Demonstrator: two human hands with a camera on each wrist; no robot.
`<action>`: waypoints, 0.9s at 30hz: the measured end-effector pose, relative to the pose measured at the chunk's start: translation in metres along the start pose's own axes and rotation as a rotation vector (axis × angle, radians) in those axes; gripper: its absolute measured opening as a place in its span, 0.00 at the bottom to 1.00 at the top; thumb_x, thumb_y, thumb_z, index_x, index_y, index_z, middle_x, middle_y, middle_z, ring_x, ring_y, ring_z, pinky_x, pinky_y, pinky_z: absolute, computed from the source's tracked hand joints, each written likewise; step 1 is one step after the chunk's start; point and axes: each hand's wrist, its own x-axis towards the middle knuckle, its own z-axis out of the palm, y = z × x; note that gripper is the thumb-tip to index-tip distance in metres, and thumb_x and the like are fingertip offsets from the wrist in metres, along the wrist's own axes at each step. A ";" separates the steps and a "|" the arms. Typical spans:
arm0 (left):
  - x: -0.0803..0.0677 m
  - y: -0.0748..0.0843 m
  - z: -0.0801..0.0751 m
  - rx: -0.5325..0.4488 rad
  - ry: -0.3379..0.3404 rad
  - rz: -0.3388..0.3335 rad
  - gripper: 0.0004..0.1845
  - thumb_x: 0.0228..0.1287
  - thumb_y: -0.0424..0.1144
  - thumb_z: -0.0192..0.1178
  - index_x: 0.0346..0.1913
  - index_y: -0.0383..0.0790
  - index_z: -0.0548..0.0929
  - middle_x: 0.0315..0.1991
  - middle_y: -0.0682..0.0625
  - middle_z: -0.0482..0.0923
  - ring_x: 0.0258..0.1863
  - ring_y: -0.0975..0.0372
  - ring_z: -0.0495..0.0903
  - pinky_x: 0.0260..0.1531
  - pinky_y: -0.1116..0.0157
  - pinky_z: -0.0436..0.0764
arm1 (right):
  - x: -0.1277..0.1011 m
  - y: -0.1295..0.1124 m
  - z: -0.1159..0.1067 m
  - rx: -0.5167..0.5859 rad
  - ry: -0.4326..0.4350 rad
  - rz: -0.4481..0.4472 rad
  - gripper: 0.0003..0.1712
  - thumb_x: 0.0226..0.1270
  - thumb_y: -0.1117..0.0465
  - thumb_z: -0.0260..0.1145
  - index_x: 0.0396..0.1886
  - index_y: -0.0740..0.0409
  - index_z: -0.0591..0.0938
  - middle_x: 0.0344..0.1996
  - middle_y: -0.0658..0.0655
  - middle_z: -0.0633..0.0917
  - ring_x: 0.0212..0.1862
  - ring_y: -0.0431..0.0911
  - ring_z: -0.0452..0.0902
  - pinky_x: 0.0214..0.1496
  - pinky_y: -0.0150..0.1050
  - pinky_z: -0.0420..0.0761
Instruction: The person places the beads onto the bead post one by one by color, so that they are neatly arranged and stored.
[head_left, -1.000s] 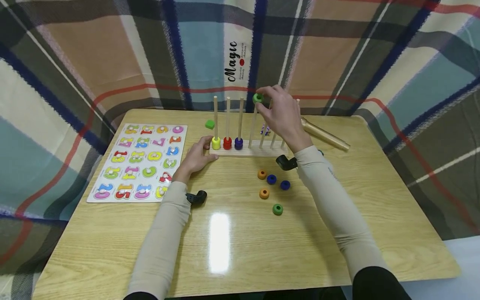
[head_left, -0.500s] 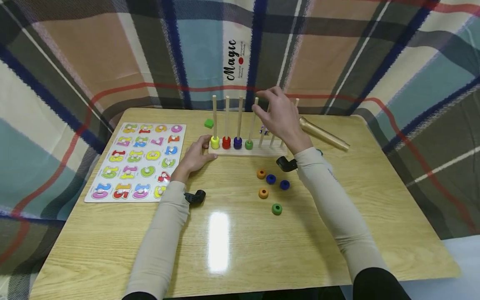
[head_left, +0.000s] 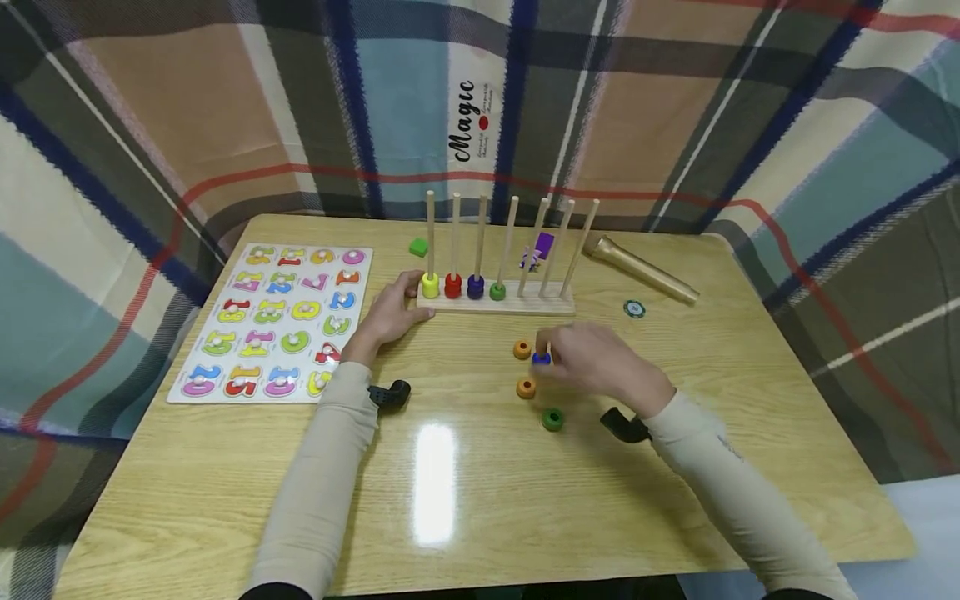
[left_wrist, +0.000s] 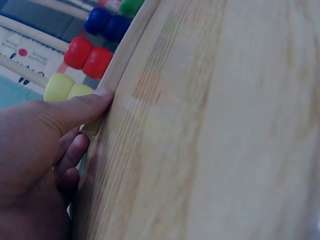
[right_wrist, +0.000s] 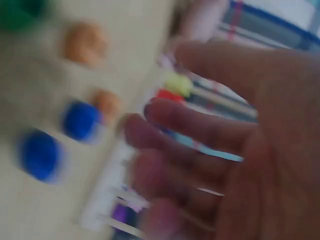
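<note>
A wooden peg rack [head_left: 517, 307] stands at the back of the table, its upright pegs in a row. The first four carry beads at the bottom: yellow [head_left: 431, 286], red [head_left: 453, 286], dark blue [head_left: 476, 287] and green [head_left: 497, 291]. My left hand [head_left: 388, 315] grips the rack's left end, thumb on its front edge and fingers curled behind. My right hand [head_left: 596, 362] is over the loose beads, fingertips right at a blue bead [head_left: 541, 359]. In the right wrist view its thumb and fingers are spread apart. Another blue bead [right_wrist: 41, 155] shows there, hidden in the head view.
Two orange beads [head_left: 527, 387] and a green bead [head_left: 552, 419] lie in front of the rack. On the left is a number puzzle board [head_left: 176, 393]. Farther back are a green block [head_left: 418, 247], a gold tube [head_left: 645, 271] and a small round disc [head_left: 634, 309].
The green bead has left my right fingers and sits at the bottom of the fourth peg. My right hand has come down from the pegs to the loose beads. The left hand stays put.
</note>
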 end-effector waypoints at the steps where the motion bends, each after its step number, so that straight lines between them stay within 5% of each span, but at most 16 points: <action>1: 0.000 0.000 0.000 0.001 -0.001 0.001 0.42 0.75 0.38 0.67 0.84 0.39 0.59 0.71 0.34 0.72 0.70 0.43 0.69 0.77 0.44 0.62 | -0.007 0.000 0.009 -0.019 -0.071 0.008 0.17 0.74 0.47 0.72 0.49 0.56 0.87 0.29 0.48 0.84 0.28 0.42 0.77 0.29 0.41 0.78; 5: -0.001 0.000 0.000 -0.004 -0.006 -0.001 0.42 0.75 0.38 0.68 0.85 0.39 0.59 0.71 0.34 0.72 0.70 0.43 0.68 0.77 0.43 0.61 | -0.030 0.001 0.040 -0.058 -0.180 0.023 0.19 0.70 0.46 0.76 0.45 0.54 0.83 0.24 0.46 0.78 0.25 0.41 0.72 0.26 0.38 0.73; 12: -0.001 0.002 0.001 -0.016 -0.008 -0.011 0.43 0.75 0.39 0.68 0.85 0.40 0.58 0.70 0.33 0.72 0.71 0.42 0.68 0.79 0.43 0.60 | -0.038 0.001 0.057 -0.011 -0.018 -0.056 0.09 0.73 0.55 0.74 0.42 0.54 0.84 0.28 0.46 0.82 0.23 0.38 0.69 0.22 0.33 0.68; 18: -0.001 0.000 -0.002 -0.007 -0.006 -0.012 0.42 0.75 0.38 0.67 0.85 0.39 0.58 0.70 0.33 0.72 0.71 0.43 0.68 0.79 0.44 0.59 | -0.006 0.001 0.017 0.038 0.240 -0.099 0.14 0.73 0.58 0.74 0.54 0.58 0.87 0.42 0.56 0.88 0.29 0.44 0.81 0.23 0.35 0.75; 27: 0.000 0.001 -0.001 -0.013 0.001 -0.005 0.42 0.75 0.38 0.68 0.84 0.39 0.59 0.75 0.35 0.70 0.72 0.44 0.68 0.82 0.45 0.52 | 0.066 -0.004 -0.059 0.071 0.631 -0.067 0.17 0.78 0.58 0.68 0.61 0.59 0.82 0.49 0.58 0.85 0.33 0.49 0.79 0.26 0.42 0.75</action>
